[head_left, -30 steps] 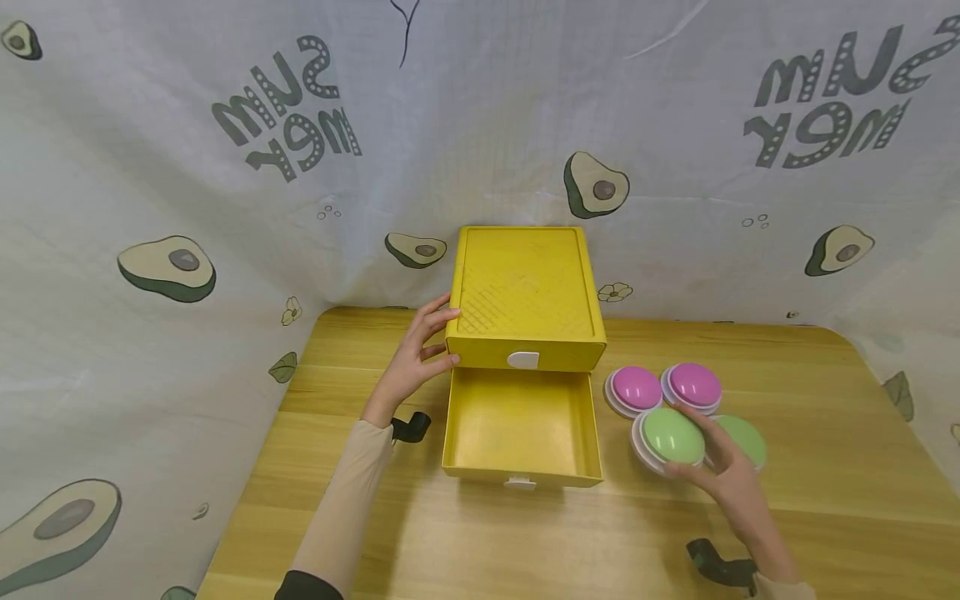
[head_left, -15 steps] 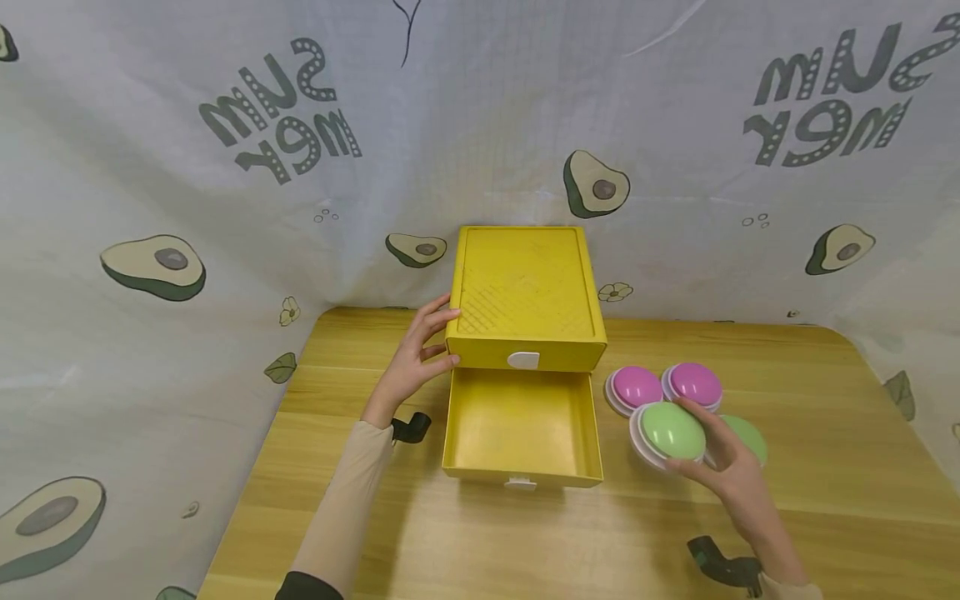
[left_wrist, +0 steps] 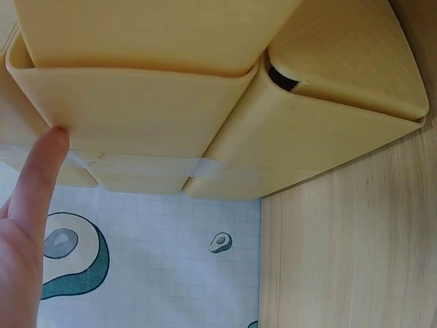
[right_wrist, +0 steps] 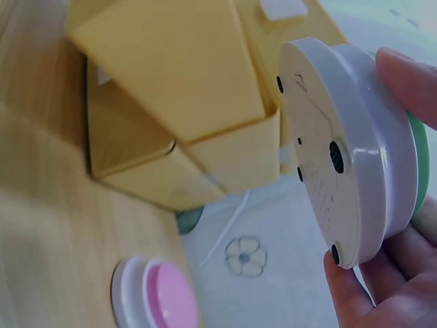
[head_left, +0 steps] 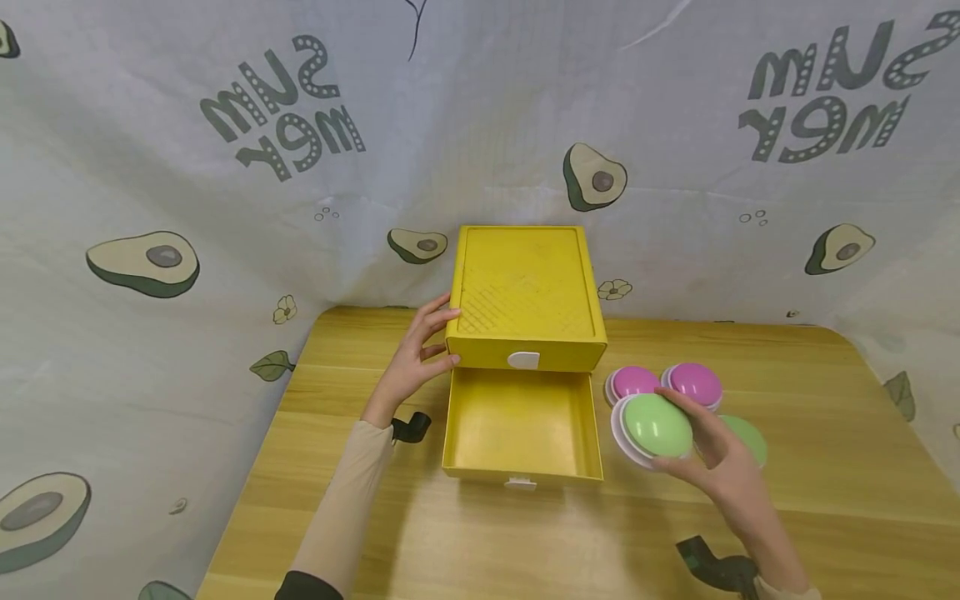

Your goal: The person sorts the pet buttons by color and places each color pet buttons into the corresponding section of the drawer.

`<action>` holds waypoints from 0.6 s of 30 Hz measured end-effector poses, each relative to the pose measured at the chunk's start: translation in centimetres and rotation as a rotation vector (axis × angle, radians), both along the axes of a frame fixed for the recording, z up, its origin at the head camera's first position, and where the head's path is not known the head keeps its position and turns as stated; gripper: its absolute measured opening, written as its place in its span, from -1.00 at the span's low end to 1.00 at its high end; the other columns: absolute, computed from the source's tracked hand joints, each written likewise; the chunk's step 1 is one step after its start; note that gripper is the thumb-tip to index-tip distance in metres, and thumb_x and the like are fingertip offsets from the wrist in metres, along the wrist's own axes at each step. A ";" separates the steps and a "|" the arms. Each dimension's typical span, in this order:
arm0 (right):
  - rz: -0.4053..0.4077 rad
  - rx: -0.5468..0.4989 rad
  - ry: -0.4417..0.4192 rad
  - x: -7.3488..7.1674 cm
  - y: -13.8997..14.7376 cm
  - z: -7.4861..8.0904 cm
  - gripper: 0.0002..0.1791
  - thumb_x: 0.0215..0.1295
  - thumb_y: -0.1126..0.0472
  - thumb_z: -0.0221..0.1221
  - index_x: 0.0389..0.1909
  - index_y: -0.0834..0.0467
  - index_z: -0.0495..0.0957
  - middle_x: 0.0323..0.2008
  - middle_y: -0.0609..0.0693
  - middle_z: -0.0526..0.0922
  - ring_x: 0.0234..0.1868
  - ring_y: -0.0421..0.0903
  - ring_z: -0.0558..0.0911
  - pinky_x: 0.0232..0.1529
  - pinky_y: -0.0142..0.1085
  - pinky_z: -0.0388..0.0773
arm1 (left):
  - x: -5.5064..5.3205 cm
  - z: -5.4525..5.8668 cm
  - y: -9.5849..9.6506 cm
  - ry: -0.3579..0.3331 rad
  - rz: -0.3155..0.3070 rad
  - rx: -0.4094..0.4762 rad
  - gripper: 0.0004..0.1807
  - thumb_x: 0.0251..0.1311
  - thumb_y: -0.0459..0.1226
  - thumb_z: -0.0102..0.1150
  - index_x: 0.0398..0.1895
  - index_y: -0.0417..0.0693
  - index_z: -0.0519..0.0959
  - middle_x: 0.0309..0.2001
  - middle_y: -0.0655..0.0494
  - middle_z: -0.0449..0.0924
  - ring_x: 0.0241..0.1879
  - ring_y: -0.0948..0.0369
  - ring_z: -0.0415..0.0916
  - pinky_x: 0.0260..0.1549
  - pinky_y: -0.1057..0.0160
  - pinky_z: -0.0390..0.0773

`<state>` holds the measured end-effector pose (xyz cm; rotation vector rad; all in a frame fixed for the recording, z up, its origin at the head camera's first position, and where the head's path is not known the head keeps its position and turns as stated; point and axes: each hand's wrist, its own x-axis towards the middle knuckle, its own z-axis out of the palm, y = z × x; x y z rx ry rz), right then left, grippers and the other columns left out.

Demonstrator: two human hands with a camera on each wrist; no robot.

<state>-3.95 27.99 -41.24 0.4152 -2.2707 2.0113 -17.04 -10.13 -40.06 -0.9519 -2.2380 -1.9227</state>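
A yellow drawer cabinet (head_left: 525,283) stands mid-table, its lower drawer (head_left: 521,425) pulled out with a bare floor. My left hand (head_left: 408,362) rests against the cabinet's left side with spread fingers, the thumb by the front edge; in the left wrist view a fingertip (left_wrist: 58,140) touches the yellow wall. Right of the drawer, my right hand (head_left: 720,458) grips a green dome buzzer button (head_left: 657,427) between thumb and fingers. It is tilted, and the right wrist view shows its white base (right_wrist: 334,157) with dark feet and small holes.
Two pink buzzer buttons (head_left: 695,385) sit on the table (head_left: 825,417) behind the held one. Another green button (head_left: 746,437) is partly hidden by my right hand. An avocado-print cloth (head_left: 480,125) hangs close behind the cabinet.
My right hand has raised the green buzzer button and brought it left toward the drawer, so it now overlaps one pink button. My left hand stays against the cabinet.
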 end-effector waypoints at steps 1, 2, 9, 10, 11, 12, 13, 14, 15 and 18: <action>0.006 -0.005 0.008 0.0 -0.3 0.2 -0.12 -0.03 0.70 0.20 0.39 0.33 0.16 0.38 -0.05 0.27 0.39 -0.27 0.13 0.26 -0.57 0.05 | 0.0 0.0 0.0 0.001 -0.001 0.001 -0.39 0.12 -0.58 0.16 0.26 -0.27 0.24 0.45 -0.19 -0.10 0.30 -0.23 0.11 0.04 -0.25 0.37; 0.013 -0.006 0.012 0.0 -0.5 0.4 -0.11 -0.04 0.70 0.20 0.39 0.34 0.16 0.37 -0.05 0.28 0.39 -0.28 0.14 0.26 -0.57 0.05 | 0.0 0.0 0.0 0.003 -0.002 0.003 -0.39 0.12 -0.58 0.16 0.26 -0.27 0.24 0.45 -0.20 -0.10 0.30 -0.24 0.11 0.04 -0.25 0.37; 0.025 0.034 0.000 0.0 -2.5 1.4 -0.12 -0.03 0.66 0.25 0.38 0.30 0.20 0.37 0.02 0.29 0.37 -0.29 0.17 0.24 -0.58 0.09 | 0.1 0.0 0.0 0.009 -0.002 0.012 -0.39 0.11 -0.60 0.15 0.25 -0.26 0.23 0.45 -0.20 -0.10 0.30 -0.25 0.11 0.03 -0.27 0.36; 0.028 0.036 0.000 0.0 -2.8 1.5 -0.12 -0.03 0.66 0.25 0.38 0.31 0.20 0.37 0.02 0.29 0.37 -0.29 0.17 0.24 -0.57 0.08 | 0.1 0.0 0.0 0.008 -0.002 0.011 -0.39 0.11 -0.60 0.15 0.25 -0.25 0.23 0.45 -0.20 -0.10 0.30 -0.25 0.11 0.03 -0.27 0.36; 0.032 0.042 0.000 -0.1 -3.0 1.6 -0.13 -0.03 0.65 0.26 0.38 0.31 0.20 0.36 0.00 0.30 0.37 -0.29 0.17 0.24 -0.58 0.08 | 0.1 0.0 0.0 0.007 0.000 0.010 -0.39 0.11 -0.59 0.15 0.25 -0.25 0.24 0.45 -0.19 -0.09 0.30 -0.25 0.11 0.04 -0.27 0.36; 0.041 0.041 0.003 -0.1 -3.3 1.6 -0.13 -0.03 0.64 0.26 0.38 0.31 0.20 0.36 0.00 0.31 0.36 -0.28 0.18 0.24 -0.58 0.08 | 0.1 0.0 0.0 0.006 0.002 0.009 -0.39 0.12 -0.59 0.15 0.25 -0.25 0.24 0.45 -0.19 -0.09 0.30 -0.25 0.11 0.04 -0.27 0.36; 0.052 0.041 0.017 -0.2 -3.5 1.6 -0.13 -0.03 0.65 0.26 0.37 0.33 0.20 0.35 0.01 0.31 0.36 -0.27 0.18 0.24 -0.57 0.08 | 0.1 0.0 0.0 0.005 0.004 0.008 -0.39 0.12 -0.59 0.16 0.25 -0.25 0.24 0.45 -0.18 -0.09 0.30 -0.25 0.11 0.04 -0.27 0.36; 0.066 0.032 0.031 -0.3 -3.8 1.6 -0.13 -0.04 0.66 0.25 0.37 0.35 0.20 0.35 0.03 0.32 0.36 -0.25 0.19 0.25 -0.55 0.08 | 0.1 0.0 0.0 0.003 0.005 0.007 -0.40 0.12 -0.58 0.16 0.24 -0.26 0.24 0.45 -0.18 -0.09 0.29 -0.25 0.11 0.04 -0.27 0.36; 0.080 0.027 0.046 -0.4 -4.0 1.6 -0.13 -0.05 0.66 0.25 0.36 0.36 0.20 0.35 0.05 0.32 0.36 -0.23 0.20 0.26 -0.54 0.08 | 0.1 0.1 0.0 0.002 0.006 0.006 -0.40 0.12 -0.58 0.16 0.25 -0.26 0.24 0.45 -0.18 -0.08 0.29 -0.25 0.11 0.04 -0.27 0.36; 0.100 0.026 0.076 -0.6 -4.6 1.6 -0.14 -0.06 0.67 0.25 0.36 0.36 0.21 0.34 0.05 0.33 0.36 -0.21 0.22 0.28 -0.52 0.08 | 0.2 0.1 0.0 -0.001 0.007 0.006 -0.39 0.11 -0.59 0.17 0.25 -0.27 0.24 0.45 -0.18 -0.08 0.30 -0.25 0.12 0.03 -0.27 0.37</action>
